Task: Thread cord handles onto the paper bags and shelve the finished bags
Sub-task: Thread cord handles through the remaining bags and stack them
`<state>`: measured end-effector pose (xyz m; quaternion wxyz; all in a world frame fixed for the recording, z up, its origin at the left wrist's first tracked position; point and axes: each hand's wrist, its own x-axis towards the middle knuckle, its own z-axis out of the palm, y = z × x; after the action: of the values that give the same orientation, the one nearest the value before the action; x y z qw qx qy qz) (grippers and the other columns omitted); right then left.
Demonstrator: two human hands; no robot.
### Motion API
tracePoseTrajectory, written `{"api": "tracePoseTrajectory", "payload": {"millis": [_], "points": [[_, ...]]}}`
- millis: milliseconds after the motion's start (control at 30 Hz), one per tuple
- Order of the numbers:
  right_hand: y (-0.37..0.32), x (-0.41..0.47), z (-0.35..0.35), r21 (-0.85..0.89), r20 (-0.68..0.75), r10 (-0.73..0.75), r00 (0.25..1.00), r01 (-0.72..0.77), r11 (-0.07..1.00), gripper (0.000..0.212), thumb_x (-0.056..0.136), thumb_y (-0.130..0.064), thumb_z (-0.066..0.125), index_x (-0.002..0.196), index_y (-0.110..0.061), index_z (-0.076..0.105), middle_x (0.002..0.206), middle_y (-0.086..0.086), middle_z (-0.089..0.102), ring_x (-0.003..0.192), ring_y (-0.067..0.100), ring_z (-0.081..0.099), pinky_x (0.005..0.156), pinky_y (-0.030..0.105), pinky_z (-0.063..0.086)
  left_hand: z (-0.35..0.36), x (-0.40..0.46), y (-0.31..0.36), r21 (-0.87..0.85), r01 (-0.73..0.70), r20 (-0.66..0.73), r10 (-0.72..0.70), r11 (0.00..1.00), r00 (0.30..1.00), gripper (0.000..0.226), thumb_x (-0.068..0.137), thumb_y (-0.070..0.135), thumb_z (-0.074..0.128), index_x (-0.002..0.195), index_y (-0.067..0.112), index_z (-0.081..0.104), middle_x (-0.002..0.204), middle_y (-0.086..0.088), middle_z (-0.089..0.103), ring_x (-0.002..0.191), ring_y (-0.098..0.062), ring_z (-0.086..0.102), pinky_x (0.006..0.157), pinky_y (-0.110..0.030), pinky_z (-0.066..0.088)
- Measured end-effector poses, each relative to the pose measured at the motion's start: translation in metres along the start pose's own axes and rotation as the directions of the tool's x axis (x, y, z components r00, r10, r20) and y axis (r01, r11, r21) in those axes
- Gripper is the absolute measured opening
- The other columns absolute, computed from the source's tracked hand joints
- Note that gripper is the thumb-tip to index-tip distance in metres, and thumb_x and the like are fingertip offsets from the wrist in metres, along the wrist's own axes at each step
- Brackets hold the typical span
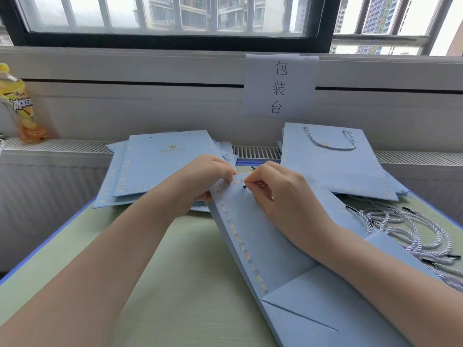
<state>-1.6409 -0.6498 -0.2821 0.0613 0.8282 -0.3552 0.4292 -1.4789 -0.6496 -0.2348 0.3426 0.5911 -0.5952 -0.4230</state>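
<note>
Right hand (pixel 280 194) pinches a cord (pixel 260 184) by its dark tip (pixel 244 186), tip touching the top edge of a flat light-blue paper bag (pixel 270 246). Left hand (pixel 203 181) grips that bag's top corner, fingers curled over the edge, thumb under. Bag lies flat and angled on the pale green worktop (pixel 175 284), folded bottom toward the near right, top toward the far centre. Far left: stack of blue bags without handles (pixel 155 169), gold crown print on the top one. Far right: stack of bags (pixel 335 166), top one with a twisted white-lilac cord handle (pixel 328 144) fitted. Right of the held bag: loose pile of cords (pixel 411 231) with black tips. White paper sign (pixel 279 86) with printed characters taped on the wall below the window (pixel 175 18). Yellow drink bottle (pixel 20 106) stands on the ledge at far left.
</note>
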Motion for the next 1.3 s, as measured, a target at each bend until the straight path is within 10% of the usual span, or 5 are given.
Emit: {"api": "tracePoseTrajectory", "payload": {"millis": [600, 1100, 1300], "points": [[-0.003, 0.0, -0.013, 0.359, 0.166, 0.256, 0.952, -0.3, 0.884, 0.015, 0.088, -0.005, 0.062, 0.092, -0.02, 0.063, 0.079, -0.013, 0.062, 0.073, 0.0, 0.056, 0.067, 0.009, 0.042, 0.002, 0.005, -0.006, -0.046, 0.005, -0.004, -0.005, 0.999, 1.0, 0.019, 0.087, 0.011, 0.049, 0.069, 0.014, 0.043, 0.072, -0.005, 0.044, 0.059, -0.017, 0.044, 0.057, -0.023, 0.038], [-0.007, 0.003, -0.001, 0.195, 0.057, 0.126, 0.99, -0.135, 0.972, 0.009, 0.087, -0.005, 0.061, 0.085, -0.012, 0.068, 0.082, 0.0, 0.057, 0.071, 0.011, 0.051, 0.065, 0.015, 0.039, 0.002, 0.004, -0.007, 0.017, -0.113, 0.037, 0.113, 0.993, 0.993, 0.019, 0.091, 0.011, 0.043, 0.072, 0.013, 0.04, 0.068, -0.008, 0.033, 0.064, -0.022, 0.03, 0.059, -0.032, 0.025], [-0.004, 0.006, -0.013, 0.225, 0.144, 0.194, 0.97, -0.223, 0.948, 0.018, 0.087, -0.007, 0.062, 0.098, -0.021, 0.062, 0.084, -0.005, 0.059, 0.077, 0.007, 0.054, 0.071, 0.014, 0.043, 0.002, 0.004, -0.009, -0.07, -0.181, 0.053, 0.185, 0.981, 0.981, 0.036, 0.098, 0.026, 0.049, 0.091, -0.006, 0.064, 0.088, -0.025, 0.066, 0.076, -0.03, 0.061, 0.076, -0.038, 0.048]]}}
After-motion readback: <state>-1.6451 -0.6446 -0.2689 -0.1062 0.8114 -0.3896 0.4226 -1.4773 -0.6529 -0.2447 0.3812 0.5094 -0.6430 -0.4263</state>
